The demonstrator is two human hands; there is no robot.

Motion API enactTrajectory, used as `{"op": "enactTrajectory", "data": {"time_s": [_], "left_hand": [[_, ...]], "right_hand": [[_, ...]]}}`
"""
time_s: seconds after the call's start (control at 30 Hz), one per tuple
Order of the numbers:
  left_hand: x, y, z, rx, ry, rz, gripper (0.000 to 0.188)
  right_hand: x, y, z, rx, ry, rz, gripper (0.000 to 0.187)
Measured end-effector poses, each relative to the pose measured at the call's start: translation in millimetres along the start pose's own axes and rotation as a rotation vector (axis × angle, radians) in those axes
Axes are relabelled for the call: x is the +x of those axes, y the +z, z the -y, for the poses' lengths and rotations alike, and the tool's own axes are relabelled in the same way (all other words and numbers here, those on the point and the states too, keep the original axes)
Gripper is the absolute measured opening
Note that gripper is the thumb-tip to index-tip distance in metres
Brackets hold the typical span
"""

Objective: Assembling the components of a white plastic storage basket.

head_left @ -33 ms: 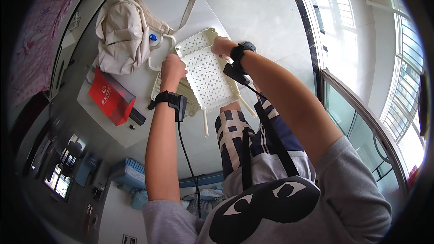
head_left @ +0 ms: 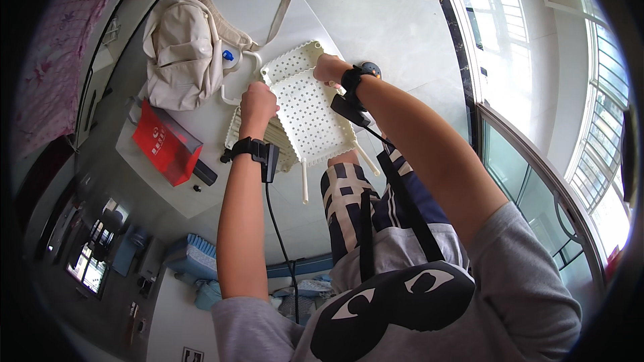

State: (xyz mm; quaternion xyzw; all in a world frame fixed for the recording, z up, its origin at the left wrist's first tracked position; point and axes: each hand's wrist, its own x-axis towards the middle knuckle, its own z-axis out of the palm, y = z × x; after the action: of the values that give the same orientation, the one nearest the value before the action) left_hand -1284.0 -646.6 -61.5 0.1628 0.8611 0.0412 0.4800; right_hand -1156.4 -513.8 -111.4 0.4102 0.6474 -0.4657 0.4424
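A cream plastic shelf tray, dotted with small holes and scalloped along its rim, tilts in front of me. Two pale rod-like legs stick out from its near corners. My left hand is closed at its left edge. At the far right corner my right hand grips it too, fingertips partly hidden. Past the tray's far edge shows another perforated cream panel; whether the two are joined I cannot tell. Under and left of the tray lie more cream trays, partly covered. White curved tubes lie beyond my left hand.
On the white table are a beige backpack, a small blue object and a red and grey bag. A black cable hangs from my left wrist device. Sliding glass doors stand at right.
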Motion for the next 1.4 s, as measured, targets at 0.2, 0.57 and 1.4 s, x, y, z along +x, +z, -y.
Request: {"op": "enactTrajectory", "data": {"time_s": [0.2,0.57,1.4], "left_hand": [[-11,19,9,0.135,0.112,-0.054,0.028],[-38,-26,42,-0.356,-0.094,0.175,0.048],[-304,70,496,-2.093,-0.77,0.098,0.022]], "right_hand": [[14,2,-13,0.25,0.136,-0.009,0.019],[-53,-12,-72,0.891,-0.242,0.371,0.065],[1,141,-122,0.48,0.04,-0.043,0.026]]}}
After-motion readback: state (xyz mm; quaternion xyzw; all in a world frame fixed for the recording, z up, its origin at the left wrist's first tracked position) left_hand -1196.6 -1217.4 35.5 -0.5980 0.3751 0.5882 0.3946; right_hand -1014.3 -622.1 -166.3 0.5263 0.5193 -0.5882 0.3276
